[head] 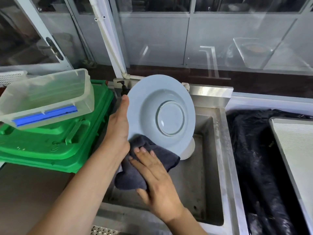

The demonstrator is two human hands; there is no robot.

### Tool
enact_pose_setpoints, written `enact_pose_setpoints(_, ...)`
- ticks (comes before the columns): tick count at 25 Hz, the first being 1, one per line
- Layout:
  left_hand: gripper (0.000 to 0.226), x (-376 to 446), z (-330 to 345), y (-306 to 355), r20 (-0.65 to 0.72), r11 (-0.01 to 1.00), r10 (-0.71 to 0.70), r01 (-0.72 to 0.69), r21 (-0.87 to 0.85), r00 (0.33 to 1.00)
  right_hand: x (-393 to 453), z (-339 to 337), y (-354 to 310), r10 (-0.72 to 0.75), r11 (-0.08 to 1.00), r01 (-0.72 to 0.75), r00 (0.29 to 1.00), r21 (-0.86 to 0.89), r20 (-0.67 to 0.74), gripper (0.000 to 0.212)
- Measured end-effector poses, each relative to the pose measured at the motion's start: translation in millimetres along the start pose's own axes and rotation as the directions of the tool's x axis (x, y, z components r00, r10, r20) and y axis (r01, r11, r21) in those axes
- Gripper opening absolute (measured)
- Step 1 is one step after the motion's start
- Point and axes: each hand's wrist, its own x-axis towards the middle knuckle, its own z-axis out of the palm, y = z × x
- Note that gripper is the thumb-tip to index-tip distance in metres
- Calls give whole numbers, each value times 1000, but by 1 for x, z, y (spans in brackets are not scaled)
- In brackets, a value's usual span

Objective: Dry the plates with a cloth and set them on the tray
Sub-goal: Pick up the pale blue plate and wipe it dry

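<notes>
plate tilted over sink, cloth at rim

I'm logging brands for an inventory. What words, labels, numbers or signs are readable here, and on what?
None can be read.
Green crate: raised moulded marks, too blurred to read.
Light blue plate, dark cloth, clear plastic tub, pump bottle: no text visible.

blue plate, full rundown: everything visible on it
The blue plate is round, pale blue-grey, matte, ceramic-looking, with a wide flat rim and a raised foot ring around a flat base. It is held on edge over the steel sink, underside toward the camera. The left hand grips its left rim, thumb along the edge. The right hand presses the dark grey cloth against its lower rim. No chips visible.
</notes>
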Motion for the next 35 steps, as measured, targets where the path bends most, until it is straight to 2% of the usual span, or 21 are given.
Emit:
enact_pose_setpoints(3,36,-1,-2,-1,-3,999,-32,32,-40,999,-29,-8,21,55,998,-55,998,-36,-21,45)
enact_pose_setpoints(5,36,1,-3,-2,-14,1000,-6,6,-13,1000,-50,-12,31,259,965,-253,961,71,-92,45)
enact_pose_setpoints(6,36,1,-5,-3,-13,1000,5,-5,8,1000,-58,-14,35,416,905,-394,898,161,-144,49)
enact_pose_setpoints(8,36,0,-8,-12,-21,998,-16,17,53,1000,-67,-25,45,719,691,-651,664,314,-206,51)
enact_pose_setpoints(10,39,-6,-11,-26,-29,992,-73,75,99,997,-77,-45,62,864,498,-793,423,350,-272,30)
enact_pose_setpoints(11,43,-9,-11,-34,-26,987,-100,102,122,995,-83,-58,70,878,452,-829,348,330,-330,20)
enact_pose_setpoints(12,47,-13,-10,-43,-28,982,-122,125,145,992,-93,-73,78,855,450,-849,320,276,-409,15)
enact_pose_setpoints(13,49,-16,-10,-50,-38,976,-139,144,163,990,-101,-86,86,797,481,-861,351,164,-492,16)
enact_pose_setpoints(14,47,-20,-11,-56,-44,970,-157,162,182,987,-111,-95,95,724,491,-871,425,-26,-543,24)
enact_pose_setpoints(15,44,-23,-10,-61,-37,961,-179,183,208,983,-123,-102,106,687,434,-865,498,-251,-530,37)
enact_pose_setpoints(16,41,-27,-9,-65,-29,951,-198,199,237,980,-134,-104,114,721,325,-844,514,-427,-466,49)
enact_pose_setpoints(17,38,-30,-8,-67,-33,942,-205,206,265,978,-144,-103,121,819,194,-821,437,-537,-372,59)
enact_pose_setpoints(18,36,-33,-7,-69,-43,937,-198,202,285,979,-153,-99,126,918,77,-795,292,-602,-269,68)
enact_pose_setpoints(19,34,-36,-7,-69,-46,934,-188,193,301,981,-163,-94,129,973,3,-767,149,-642,-174,73)
enact_pose_setpoints(20,33,-38,-6,-69,-45,931,-182,187,313,982,-174,-91,132,990,-17,-748,80,-663,-115,77)
enact_pose_setpoints(22,35,-41,-3,-66,-52,926,-178,185,329,983,-185,-89,133,990,-3,-743,90,-670,-105,78)
enact_pose_setpoints(26,49,-49,6,-64,16,904,-114,97,417,993,-155,-97,118,948,64,-843,219,-534,-233,70)
enact_pose_setpoints(30,29,-59,10,-63,236,761,92,-221,610,967,-82,-105,84,802,393,-890,455,-232,-387,49)
enact_pose_setpoints(31,31,-61,10,-64,305,702,124,-301,646,944,-63,-110,73,764,476,-869,484,-134,-426,37)
enact_pose_setpoints(33,47,-68,10,-66,420,575,174,-438,691,891,-27,-121,52,775,548,-826,443,132,-451,25)
enact_pose_setpoints(35,48,-75,9,-72,593,386,224,-629,675,773,-1,-133,38,861,473,-814,346,338,-372,56)
